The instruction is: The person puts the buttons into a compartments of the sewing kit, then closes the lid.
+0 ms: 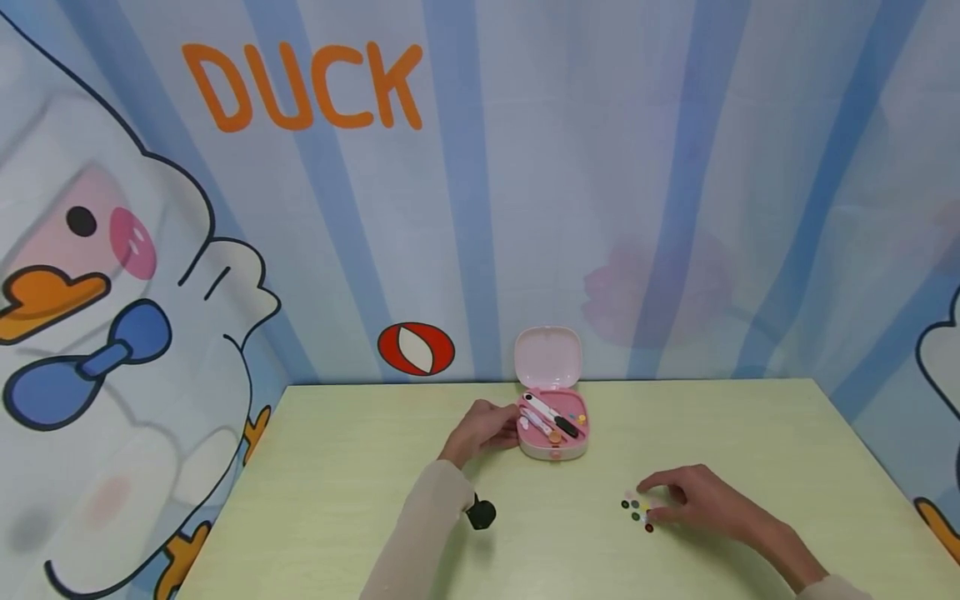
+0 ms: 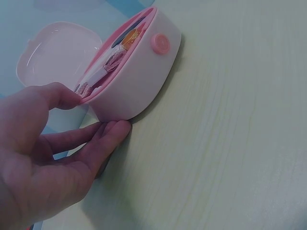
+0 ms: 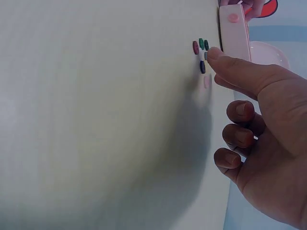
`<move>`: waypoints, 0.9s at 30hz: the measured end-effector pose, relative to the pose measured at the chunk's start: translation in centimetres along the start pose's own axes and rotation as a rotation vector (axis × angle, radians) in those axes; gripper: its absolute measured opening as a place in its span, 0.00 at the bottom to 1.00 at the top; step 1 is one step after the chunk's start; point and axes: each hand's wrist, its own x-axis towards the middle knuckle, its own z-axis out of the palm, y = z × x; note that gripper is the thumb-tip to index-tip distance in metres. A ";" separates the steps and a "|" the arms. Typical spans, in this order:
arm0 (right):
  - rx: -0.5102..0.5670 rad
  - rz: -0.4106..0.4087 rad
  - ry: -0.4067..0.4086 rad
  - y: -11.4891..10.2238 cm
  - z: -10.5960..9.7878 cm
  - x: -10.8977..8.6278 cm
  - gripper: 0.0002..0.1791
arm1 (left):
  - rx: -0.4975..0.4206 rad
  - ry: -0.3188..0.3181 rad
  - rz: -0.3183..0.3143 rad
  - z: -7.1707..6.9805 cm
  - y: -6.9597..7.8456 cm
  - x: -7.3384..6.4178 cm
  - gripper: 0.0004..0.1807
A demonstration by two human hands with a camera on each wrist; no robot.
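Several coloured discs [image 1: 635, 517] lie lower right by your right hand [image 1: 701, 502], its grasp wide; your left hand [image 1: 482, 429] grips the pink box [image 1: 536, 451], lower centre.

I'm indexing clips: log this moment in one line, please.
left hand: grips pink case; right hand: thumb and index apart, by small colored discs; lid: raised

Head: we look forward, down at the counter [image 1: 352, 467].
Wrists: lower, nearer, we share the pink case [image 2: 136, 74].
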 end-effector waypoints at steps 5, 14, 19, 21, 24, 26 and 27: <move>0.005 0.018 0.015 0.7 0.6 -0.7 0.19 | -0.001 0.004 0.004 0.0 0.0 -0.1 0.16; -0.035 -0.063 0.102 1.1 0.8 -1.1 0.07 | 0.004 0.010 -0.002 0.0 0.1 -0.1 0.16; -0.044 -0.062 0.109 1.1 0.6 -1.0 0.05 | 0.001 0.010 -0.003 0.1 0.1 0.0 0.17; -0.050 -0.061 0.100 1.1 0.5 -0.9 0.05 | 0.002 0.010 -0.002 0.1 0.0 0.1 0.16; -0.049 -0.068 0.081 1.2 0.3 -0.8 0.06 | -0.005 0.004 0.001 0.1 0.0 0.1 0.16; -0.050 -0.074 0.071 1.2 0.2 -0.6 0.07 | -0.008 -0.001 0.002 0.0 0.0 0.1 0.16; -0.050 -0.080 0.066 1.1 0.2 -0.5 0.08 | -0.010 -0.003 0.002 0.0 0.0 0.1 0.16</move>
